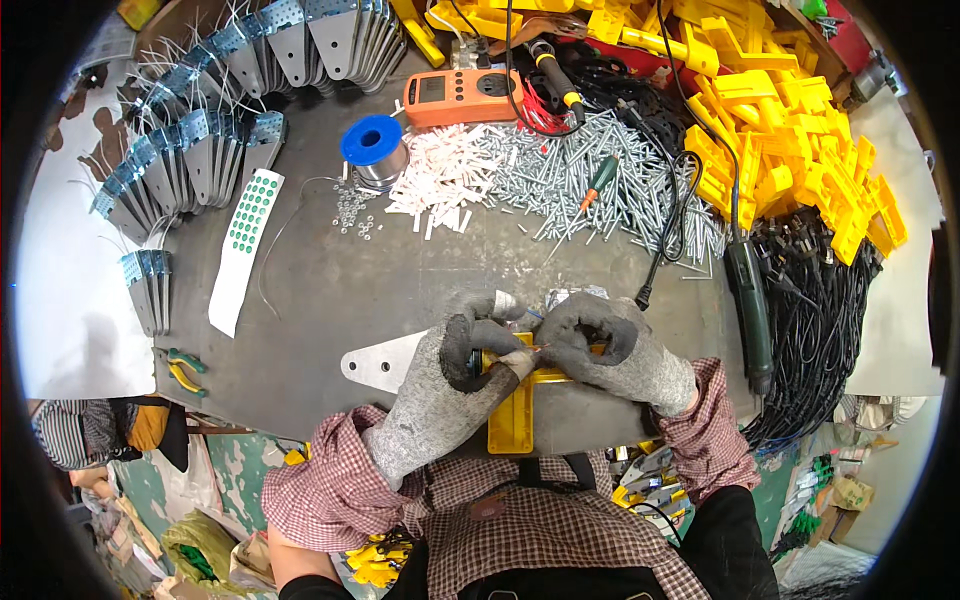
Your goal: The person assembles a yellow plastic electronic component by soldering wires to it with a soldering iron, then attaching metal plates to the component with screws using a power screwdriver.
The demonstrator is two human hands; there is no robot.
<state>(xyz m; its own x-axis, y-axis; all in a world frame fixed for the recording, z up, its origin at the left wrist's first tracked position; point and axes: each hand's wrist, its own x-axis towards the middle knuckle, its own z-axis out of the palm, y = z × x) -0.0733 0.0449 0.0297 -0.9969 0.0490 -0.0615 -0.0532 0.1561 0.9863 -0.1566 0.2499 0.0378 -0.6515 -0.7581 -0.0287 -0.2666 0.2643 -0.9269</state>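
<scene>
- Grey-gloved left hand [455, 375] clamps yellow plastic part [515, 415] at near table edge.
- Metal plate [380, 362] lies flat just left, partly under that hand.
- Right hand [610, 350], gloved, pinches the part's top; fingertips meet the left's.
- Screw pile [590, 170] far right.

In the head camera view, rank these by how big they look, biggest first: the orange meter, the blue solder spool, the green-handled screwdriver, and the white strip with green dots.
1. white strip with green dots
2. orange meter
3. blue solder spool and green-handled screwdriver: unsure, the spool is rounder, the screwdriver longer but thin.
All lie on the same table, though fisheye bending skews sizes.
</scene>
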